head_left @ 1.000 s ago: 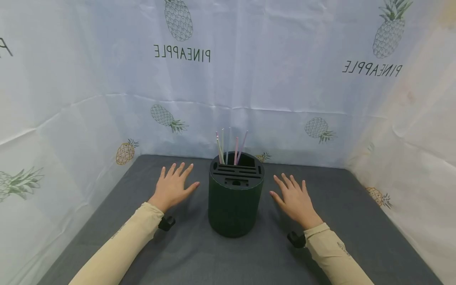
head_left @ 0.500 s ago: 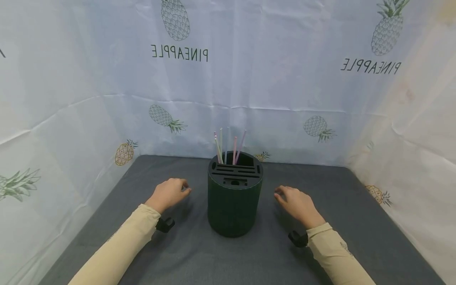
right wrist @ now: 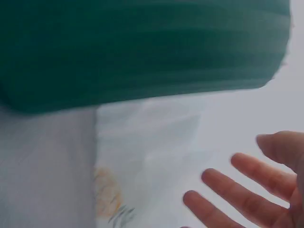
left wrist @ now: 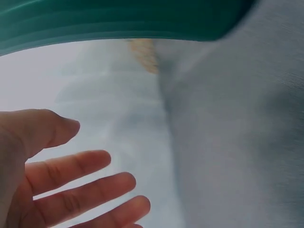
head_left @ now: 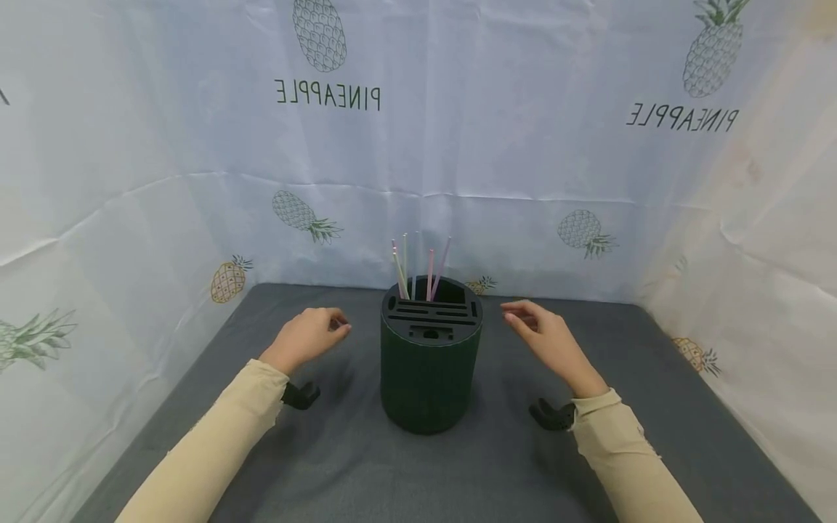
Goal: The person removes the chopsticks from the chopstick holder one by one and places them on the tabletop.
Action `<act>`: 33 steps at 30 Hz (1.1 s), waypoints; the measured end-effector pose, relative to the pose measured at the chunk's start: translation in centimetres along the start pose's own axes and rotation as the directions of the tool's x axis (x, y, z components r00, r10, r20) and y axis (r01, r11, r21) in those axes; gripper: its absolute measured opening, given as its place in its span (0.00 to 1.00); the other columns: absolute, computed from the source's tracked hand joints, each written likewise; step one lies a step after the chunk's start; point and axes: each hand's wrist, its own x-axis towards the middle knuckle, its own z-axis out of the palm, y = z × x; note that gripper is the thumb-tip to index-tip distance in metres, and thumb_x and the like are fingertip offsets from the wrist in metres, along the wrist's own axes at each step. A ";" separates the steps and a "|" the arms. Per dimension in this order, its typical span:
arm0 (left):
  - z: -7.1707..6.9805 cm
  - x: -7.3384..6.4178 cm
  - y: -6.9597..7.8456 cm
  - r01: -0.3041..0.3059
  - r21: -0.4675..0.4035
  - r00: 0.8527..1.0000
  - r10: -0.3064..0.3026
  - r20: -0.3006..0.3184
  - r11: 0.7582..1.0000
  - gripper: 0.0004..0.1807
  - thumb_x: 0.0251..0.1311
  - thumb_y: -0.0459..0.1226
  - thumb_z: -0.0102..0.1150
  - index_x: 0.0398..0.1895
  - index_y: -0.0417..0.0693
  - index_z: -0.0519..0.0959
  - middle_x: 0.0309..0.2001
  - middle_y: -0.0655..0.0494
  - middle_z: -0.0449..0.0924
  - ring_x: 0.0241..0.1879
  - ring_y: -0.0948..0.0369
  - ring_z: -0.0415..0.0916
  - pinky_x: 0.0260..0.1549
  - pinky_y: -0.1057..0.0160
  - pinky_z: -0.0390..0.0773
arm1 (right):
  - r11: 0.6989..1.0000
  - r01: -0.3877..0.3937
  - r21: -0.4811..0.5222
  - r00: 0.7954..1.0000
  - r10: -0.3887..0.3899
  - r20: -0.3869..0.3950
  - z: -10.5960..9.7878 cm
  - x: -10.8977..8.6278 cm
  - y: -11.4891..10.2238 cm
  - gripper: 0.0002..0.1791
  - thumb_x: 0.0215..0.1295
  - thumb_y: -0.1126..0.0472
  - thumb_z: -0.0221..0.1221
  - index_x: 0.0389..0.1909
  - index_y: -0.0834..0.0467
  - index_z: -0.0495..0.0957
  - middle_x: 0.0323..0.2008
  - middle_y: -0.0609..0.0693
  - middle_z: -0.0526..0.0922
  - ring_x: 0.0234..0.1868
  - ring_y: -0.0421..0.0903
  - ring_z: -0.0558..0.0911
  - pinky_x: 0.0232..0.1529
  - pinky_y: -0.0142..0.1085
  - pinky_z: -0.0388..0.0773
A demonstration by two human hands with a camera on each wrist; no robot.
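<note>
Cylindrical green holder (head_left: 426,388) — slotted top (head_left: 431,318), slim sticks (head_left: 430,274) — hands (head_left: 306,338) (head_left: 539,330) apart either side, fingers (left wrist: 85,195) relaxed

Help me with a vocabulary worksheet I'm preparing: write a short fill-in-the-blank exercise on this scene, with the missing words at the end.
1. The left hand and the right hand are on opposite ____ of the dark green holder.
2. The thin sticks poke up out of the ____.
3. The fruit printed on the backdrop is the ____.
4. The tabletop is dark ____ in colour.

Missing words: sides; holder; pineapple; grey.
</note>
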 end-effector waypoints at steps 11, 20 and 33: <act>-6.0 1.0 4.8 -0.155 -0.354 0.984 0.110 -0.143 0.922 0.17 0.70 0.47 0.53 0.56 0.52 0.77 0.51 0.51 0.80 0.48 0.53 0.78 0.44 0.52 0.80 | 0.871 0.053 0.488 0.996 -0.080 0.034 -0.2 3.0 -3.5 0.25 0.74 0.54 0.51 0.66 0.62 0.66 0.65 0.61 0.70 0.66 0.56 0.69 0.66 0.49 0.68; -5.9 1.5 7.1 -0.254 -0.750 0.967 0.144 -0.210 0.610 0.17 0.64 0.37 0.61 0.54 0.40 0.75 0.49 0.52 0.77 0.46 0.60 0.79 0.50 0.58 0.81 | 0.799 -0.035 0.600 0.991 -0.048 0.122 1.2 3.1 -3.9 0.26 0.73 0.53 0.53 0.67 0.60 0.65 0.68 0.60 0.65 0.71 0.55 0.62 0.69 0.57 0.60; -4.5 1.9 8.2 -0.212 -0.819 0.976 0.153 -0.153 0.534 0.17 0.62 0.33 0.61 0.53 0.36 0.74 0.42 0.59 0.78 0.47 0.55 0.78 0.49 0.60 0.81 | 0.804 -0.097 0.587 0.988 0.004 0.158 1.8 2.4 -4.1 0.28 0.69 0.52 0.58 0.67 0.55 0.65 0.68 0.55 0.64 0.70 0.55 0.64 0.67 0.59 0.62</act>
